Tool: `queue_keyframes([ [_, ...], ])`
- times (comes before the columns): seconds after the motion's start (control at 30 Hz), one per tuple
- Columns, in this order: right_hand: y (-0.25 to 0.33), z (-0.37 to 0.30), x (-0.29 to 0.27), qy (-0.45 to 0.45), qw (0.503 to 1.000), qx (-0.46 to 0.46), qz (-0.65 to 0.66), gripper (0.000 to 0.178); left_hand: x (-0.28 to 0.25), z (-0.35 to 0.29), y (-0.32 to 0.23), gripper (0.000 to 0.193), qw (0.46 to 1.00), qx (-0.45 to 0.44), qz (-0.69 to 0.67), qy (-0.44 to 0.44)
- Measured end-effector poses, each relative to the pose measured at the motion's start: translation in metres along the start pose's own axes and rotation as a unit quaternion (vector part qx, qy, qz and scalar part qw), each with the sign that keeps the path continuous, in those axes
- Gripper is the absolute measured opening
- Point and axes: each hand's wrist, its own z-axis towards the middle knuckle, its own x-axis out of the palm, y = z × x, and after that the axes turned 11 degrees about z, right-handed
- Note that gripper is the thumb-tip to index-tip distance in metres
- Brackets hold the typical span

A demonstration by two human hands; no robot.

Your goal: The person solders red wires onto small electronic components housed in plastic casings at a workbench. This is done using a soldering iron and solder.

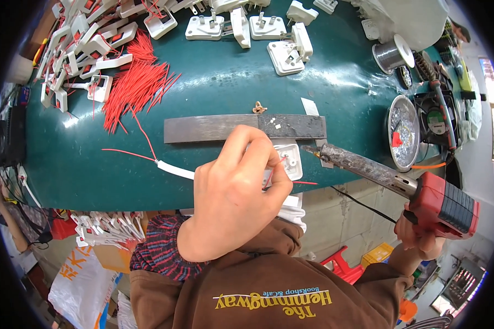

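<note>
My left hand [230, 186] is closed in a pinch over a white plastic housing [295, 159], with a thin red wire at the fingertips. Another red wire end [307, 182] sticks out to the right below the housing. From beneath the hand a white strip-like piece [174, 169] reaches left, two red wires at its end. My right hand [414, 233] grips a red and black soldering gun [447, 205]. Its barrel points left, and the tip [312, 149] is close to the housing's right side; I cannot tell if they touch. The palm hides part of the housing.
A dark metal bar [208, 129] lies across the green table [230, 77]. Red wires [140, 82] and white housings [96, 46] are piled at far left. White plugs [285, 57] stand at the back. A solder spool [392, 55] and metal bowl [392, 118] are at right.
</note>
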Motion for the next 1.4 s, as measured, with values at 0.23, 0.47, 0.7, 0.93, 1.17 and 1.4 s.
queue_keyframes([
  [0.23, -0.031, 0.009, 0.011, 0.130, 0.982, -0.136, 0.026, 0.071, -0.001, 0.003, -0.004, 0.015, 1.000, 0.000, 0.004, 0.002],
  [0.47, -0.062, 0.021, 0.039, 0.108, 0.966, -0.165, 0.169, 0.069, -0.004, 0.002, -0.005, 0.012, 1.000, -0.015, 0.012, 0.016],
  [0.7, -0.067, 0.016, 0.074, -0.037, 0.978, -0.163, 0.127, 0.066, -0.003, 0.002, -0.004, 0.014, 1.000, 0.001, 0.007, -0.005],
  [0.93, -0.072, 0.022, 0.104, -0.090, 0.973, -0.158, 0.145, 0.054, -0.006, 0.000, 0.000, 0.009, 1.000, 0.004, -0.017, 0.008],
  [1.17, -0.079, 0.020, 0.108, -0.133, 0.969, -0.130, 0.164, 0.048, -0.024, 0.002, 0.011, 0.010, 0.997, 0.040, -0.070, 0.013],
  [1.4, -0.079, 0.019, 0.118, -0.132, 0.971, -0.120, 0.159, 0.047, -0.023, 0.002, 0.004, 0.018, 0.985, 0.147, -0.045, 0.085],
])
